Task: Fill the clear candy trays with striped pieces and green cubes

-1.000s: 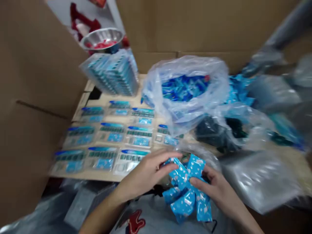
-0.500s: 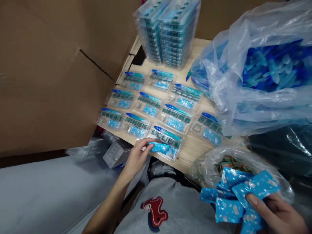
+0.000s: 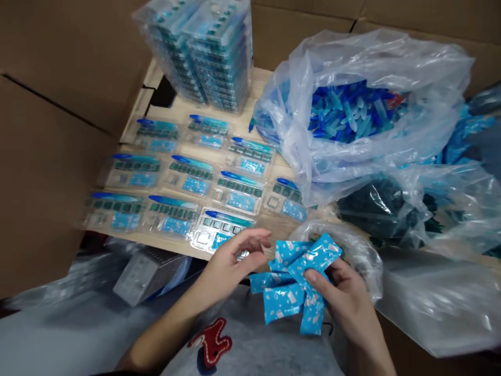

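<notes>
My right hand [image 3: 346,295] grips a fanned bunch of small blue sachets with white marks [image 3: 285,303], its thumb pressed on top. Just left of the bunch, my left hand [image 3: 237,261] has thumb and fingers apart, with nothing seen between them. That hand partly covers the nearest clear plastic tray [image 3: 201,224], which holds a blue pen-shaped piece [image 3: 229,218], a row of square dark-green pieces and a blue sachet [image 3: 221,240]. Several similar filled trays [image 3: 195,185] lie in rows behind and to the left on the wooden table [image 3: 183,110].
Two tall stacks of filled trays [image 3: 217,68] stand at the back. A large clear bag [image 3: 297,130] of blue pieces lies at right, with a smaller open bag [image 3: 370,261] below it. Cardboard [image 3: 50,172] walls the left side.
My left hand has let go of a sachet at the nearest tray and moved right, toward the bunch. My right hand has brought the bunch closer to it. The view has turned rightward.
</notes>
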`<state>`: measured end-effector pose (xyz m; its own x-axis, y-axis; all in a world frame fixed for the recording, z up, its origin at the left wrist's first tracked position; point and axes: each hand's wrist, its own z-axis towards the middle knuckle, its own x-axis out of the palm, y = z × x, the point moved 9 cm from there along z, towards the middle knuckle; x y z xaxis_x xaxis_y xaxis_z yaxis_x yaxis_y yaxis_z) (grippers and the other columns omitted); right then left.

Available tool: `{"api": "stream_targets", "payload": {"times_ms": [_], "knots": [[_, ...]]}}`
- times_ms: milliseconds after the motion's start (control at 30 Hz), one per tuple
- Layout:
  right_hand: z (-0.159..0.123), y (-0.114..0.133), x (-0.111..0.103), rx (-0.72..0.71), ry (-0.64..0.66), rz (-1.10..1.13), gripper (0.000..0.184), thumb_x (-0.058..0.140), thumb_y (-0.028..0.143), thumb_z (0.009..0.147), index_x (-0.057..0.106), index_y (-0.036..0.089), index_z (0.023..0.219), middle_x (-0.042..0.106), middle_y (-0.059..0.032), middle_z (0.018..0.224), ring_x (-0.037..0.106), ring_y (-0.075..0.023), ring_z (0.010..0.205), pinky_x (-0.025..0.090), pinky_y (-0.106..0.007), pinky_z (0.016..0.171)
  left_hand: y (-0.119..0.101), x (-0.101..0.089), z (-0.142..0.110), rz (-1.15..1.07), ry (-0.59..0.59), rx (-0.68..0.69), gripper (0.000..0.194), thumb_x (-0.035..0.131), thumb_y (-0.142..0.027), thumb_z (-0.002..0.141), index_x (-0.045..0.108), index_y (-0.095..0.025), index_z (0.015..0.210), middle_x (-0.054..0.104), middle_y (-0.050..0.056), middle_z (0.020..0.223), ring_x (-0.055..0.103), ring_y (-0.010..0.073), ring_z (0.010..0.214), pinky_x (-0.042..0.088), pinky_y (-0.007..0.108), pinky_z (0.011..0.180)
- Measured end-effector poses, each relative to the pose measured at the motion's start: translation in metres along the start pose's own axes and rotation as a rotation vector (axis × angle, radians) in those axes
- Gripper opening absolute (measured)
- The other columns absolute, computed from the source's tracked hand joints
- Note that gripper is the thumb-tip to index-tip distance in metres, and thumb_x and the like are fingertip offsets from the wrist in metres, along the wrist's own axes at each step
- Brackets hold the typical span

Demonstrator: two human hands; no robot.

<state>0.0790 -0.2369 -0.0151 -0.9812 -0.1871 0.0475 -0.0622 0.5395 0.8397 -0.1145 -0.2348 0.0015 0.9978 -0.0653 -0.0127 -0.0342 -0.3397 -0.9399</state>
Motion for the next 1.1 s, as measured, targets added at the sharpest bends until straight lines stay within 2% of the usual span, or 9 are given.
{"api": "stream_targets", "payload": {"times_ms": [100,200,400,567,667,733,867,933,1100], "knots": [[-0.003,-0.004,0.006,0.035,0.089,-0.009,0.036,0.08,0.056,0.073,0.074,0.024,0.089,0.077,-0.0061,0.09,0.072,-0.0238,0.081,0.06,-0.033,0.071,-0.006,0.018,0.008,0.026,0.044,-0.041,0.013,0.066,-0.033,0.082,0.07,-0.022,0.088,0.068,0.0,0.075,0.064,0.0144,0.068,0.051,0.023,0.061],[-0.005,-0.015,-0.001,0.059,0.091,0.008,0.035,0.079,0.054,0.076,0.074,0.024,0.094,0.076,-0.0059,0.093,0.072,-0.0242,0.085,0.06,-0.033,0.073,-0.001,0.013,0.01,0.048,0.002,-0.046,0.014,0.058,-0.033,0.087,0.065,-0.021,0.083,0.065,-0.001,0.07,0.063,0.0135,0.064,0.05,0.023,0.06],[-0.004,-0.035,-0.02,0.099,0.074,0.005,0.033,0.079,0.054,0.077,0.074,0.024,0.09,0.075,-0.0054,0.086,0.069,-0.0219,0.078,0.059,-0.029,0.068,0.007,-0.074,0.033,0.44,-0.439,0.113,0.015,0.05,-0.03,0.09,0.061,-0.019,0.087,0.068,0.002,0.079,0.063,0.0162,0.072,0.051,0.027,0.068],[-0.001,-0.037,-0.027,0.11,0.074,0.032,0.03,0.079,0.051,0.078,0.074,0.026,0.094,0.075,-0.0056,0.091,0.069,-0.022,0.08,0.058,-0.027,0.068,0.023,-0.099,0.076,0.587,-0.498,0.106,0.008,0.058,-0.017,0.084,0.065,-0.019,0.085,0.068,0.006,0.089,0.063,0.0241,0.095,0.047,0.039,0.094],[0.0,-0.033,-0.026,0.097,0.06,0.053,0.031,0.079,0.052,0.078,0.074,0.025,0.093,0.075,-0.0054,0.09,0.069,-0.0208,0.078,0.057,-0.026,0.066,0.015,-0.09,0.074,0.597,-0.524,0.124,0.017,0.06,-0.015,0.083,0.067,-0.018,0.098,0.066,0.011,0.105,0.058,0.028,0.11,0.04,0.047,0.105],[0.0,-0.028,-0.027,0.065,-0.001,0.086,0.032,0.081,0.052,0.076,0.074,0.025,0.091,0.075,-0.0053,0.088,0.068,-0.0201,0.075,0.055,-0.025,0.063,0.005,-0.076,0.061,0.562,-0.475,0.137,0.017,0.057,-0.021,0.086,0.067,-0.018,0.101,0.067,0.011,0.106,0.061,0.0257,0.105,0.046,0.044,0.098],[-0.001,-0.018,-0.034,-0.011,-0.2,0.185,0.034,0.084,0.052,0.071,0.072,0.023,0.084,0.073,-0.0039,0.08,0.066,-0.019,0.071,0.054,-0.025,0.06,0.006,-0.012,0.026,0.225,0.048,-0.056,0.015,0.061,-0.033,0.084,0.068,-0.021,0.091,0.07,0.002,0.081,0.066,0.0174,0.075,0.054,0.029,0.07],[-0.002,-0.016,-0.036,-0.043,-0.273,0.214,0.035,0.085,0.052,0.069,0.071,0.022,0.081,0.072,-0.0032,0.077,0.065,-0.0185,0.069,0.054,-0.024,0.059,0.009,0.015,0.006,0.074,0.205,-0.186,0.017,0.069,-0.031,0.076,0.066,-0.022,0.091,0.069,0.0,0.077,0.065,0.0162,0.071,0.053,0.026,0.065],[-0.001,-0.022,-0.037,-0.018,-0.315,0.287,0.039,0.087,0.052,0.065,0.069,0.021,0.081,0.072,-0.0043,0.076,0.065,-0.0194,0.064,0.056,-0.028,0.058,0.01,0.019,-0.001,-0.021,0.082,-0.241,0.015,0.062,-0.035,0.08,0.06,-0.021,0.085,0.066,-0.002,0.066,0.068,0.0172,0.065,0.055,0.028,0.065]]}}
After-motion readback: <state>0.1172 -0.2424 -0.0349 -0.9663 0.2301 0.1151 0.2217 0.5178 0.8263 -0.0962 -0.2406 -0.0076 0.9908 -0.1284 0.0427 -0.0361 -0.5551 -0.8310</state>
